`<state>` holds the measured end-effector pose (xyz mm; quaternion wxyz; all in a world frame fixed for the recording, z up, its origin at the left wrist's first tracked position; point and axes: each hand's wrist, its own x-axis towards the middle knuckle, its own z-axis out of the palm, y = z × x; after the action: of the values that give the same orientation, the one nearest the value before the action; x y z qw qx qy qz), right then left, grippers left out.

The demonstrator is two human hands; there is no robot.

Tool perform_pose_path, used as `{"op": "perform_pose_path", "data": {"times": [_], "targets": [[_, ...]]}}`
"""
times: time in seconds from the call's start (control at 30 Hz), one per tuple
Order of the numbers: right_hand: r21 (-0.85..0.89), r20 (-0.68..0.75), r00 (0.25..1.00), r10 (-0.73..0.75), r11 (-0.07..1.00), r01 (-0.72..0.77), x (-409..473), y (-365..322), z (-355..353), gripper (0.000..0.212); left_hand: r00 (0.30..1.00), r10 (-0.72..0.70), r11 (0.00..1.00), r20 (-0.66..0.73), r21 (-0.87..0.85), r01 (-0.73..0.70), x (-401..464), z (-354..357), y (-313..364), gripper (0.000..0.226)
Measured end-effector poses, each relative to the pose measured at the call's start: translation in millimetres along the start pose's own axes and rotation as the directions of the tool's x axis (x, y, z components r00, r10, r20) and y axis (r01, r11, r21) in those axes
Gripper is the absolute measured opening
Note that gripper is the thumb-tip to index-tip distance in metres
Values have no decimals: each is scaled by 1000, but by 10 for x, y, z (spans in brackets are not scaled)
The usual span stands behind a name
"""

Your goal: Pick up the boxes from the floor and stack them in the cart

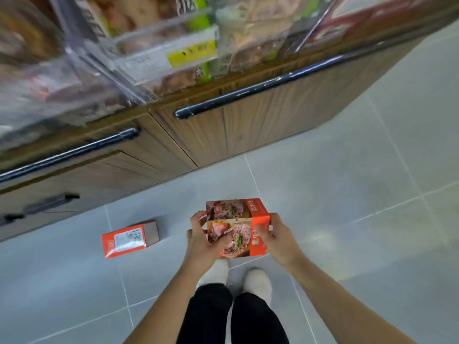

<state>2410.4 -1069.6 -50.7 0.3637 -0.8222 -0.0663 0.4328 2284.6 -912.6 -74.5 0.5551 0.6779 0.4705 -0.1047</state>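
Two orange boxes in the head view: one food-photo box is held up over the grey tile floor, right above the person's white slippers, with the left hand curled round its left side, thumb across the front, and the right hand gripping the right edge. Second box is lying flat on the tiles off to the left, close to the wooden cabinet with the black handles under some blurry shelves.
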Motion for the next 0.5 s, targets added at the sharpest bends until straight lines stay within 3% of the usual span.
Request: {"op": "perform_pose_path", "data": {"times": [0.07, 0.2, 0.4, 0.5], "targets": [[-22, 13, 1000, -15, 1000, 15, -149, -194, -81, 27, 997, 61, 998, -46, 1, -61, -159, -90, 202, 81], [-52, 33, 999, -39, 998, 40, -327, -482, -121, 29, 993, 80, 992, -87, 105, -71, -401, -209, 487, 119], [62, 105, 994, 13, 998, -19, -554, -619, 49, 21, 993, 97, 985, -59, -140, -105, -646, -496, 463, 103], [58, 146, 989, 13, 998, -21, -644, -661, 212, 20, 995, 81, 983, -50, -159, -88, -727, -765, 288, 95]]}}
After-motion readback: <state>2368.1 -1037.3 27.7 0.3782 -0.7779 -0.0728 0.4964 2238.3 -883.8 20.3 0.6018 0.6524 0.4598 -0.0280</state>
